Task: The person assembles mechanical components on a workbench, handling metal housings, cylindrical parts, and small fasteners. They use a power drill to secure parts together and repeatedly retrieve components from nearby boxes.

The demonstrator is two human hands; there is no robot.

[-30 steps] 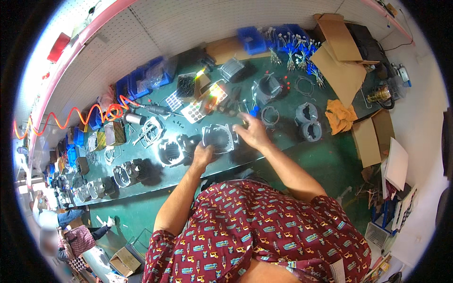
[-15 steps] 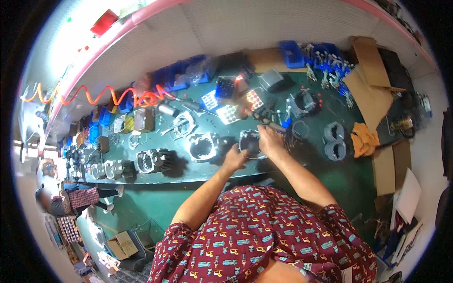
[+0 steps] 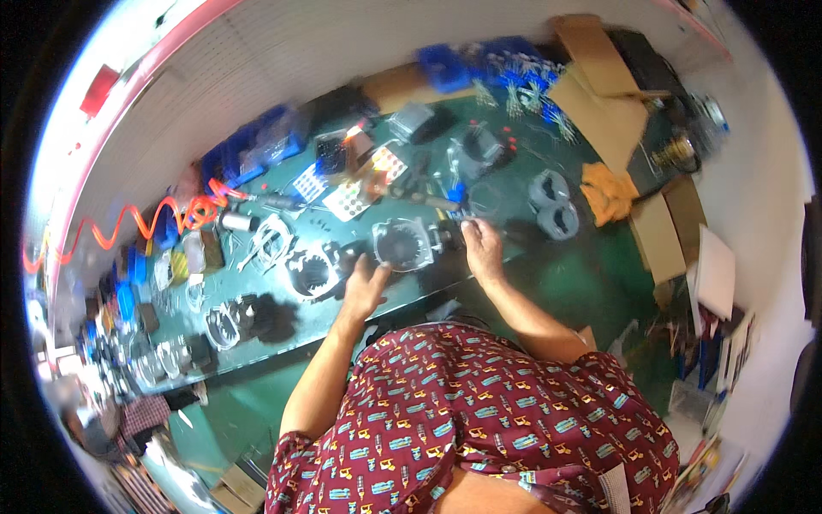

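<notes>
Left hand [image 3: 365, 289] spread loose beside grey metal round-mouthed housing [image 3: 402, 246] near front edge of green surface [image 3: 338, 231]; right hand [image 3: 485, 250]: cannot tell if grasping.

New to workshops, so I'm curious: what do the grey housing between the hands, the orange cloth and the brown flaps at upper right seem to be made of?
The grey housing looks like metal, perhaps cast: dull grey with a brighter rim, though blur leaves the alloy open. The orange cloth seems a soft, matt fabric, lying crumpled. The brown flaps look like cardboard: matt, folded sheets.
</notes>
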